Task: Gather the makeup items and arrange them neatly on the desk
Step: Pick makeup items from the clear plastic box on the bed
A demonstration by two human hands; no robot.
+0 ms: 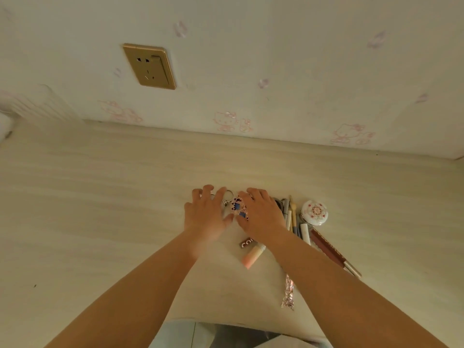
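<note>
A small patterned charm (238, 208) with metal key rings (227, 197) lies on the pale wood-grain worktop (100, 209), between the two hands. The left hand (206, 214) hovers with fingers spread and loosely bent, holding nothing. The right hand (261, 214) lies over the charm's right side; whether it grips it I cannot tell. Just right sits the gathered row: pencils (291, 217), a white stick (305, 233), a long brown tube (329, 249) and a round flowered compact (315, 212). Nearer lie a pink tube (252, 256), a dark tube (246, 242) and a foil wrapper (288, 292). The gathering looks partly done; next the charm and near strays probably need lining up with the row. Beyond is cartoon-cat wallpaper (276, 71) with a gold socket (149, 66).
</note>
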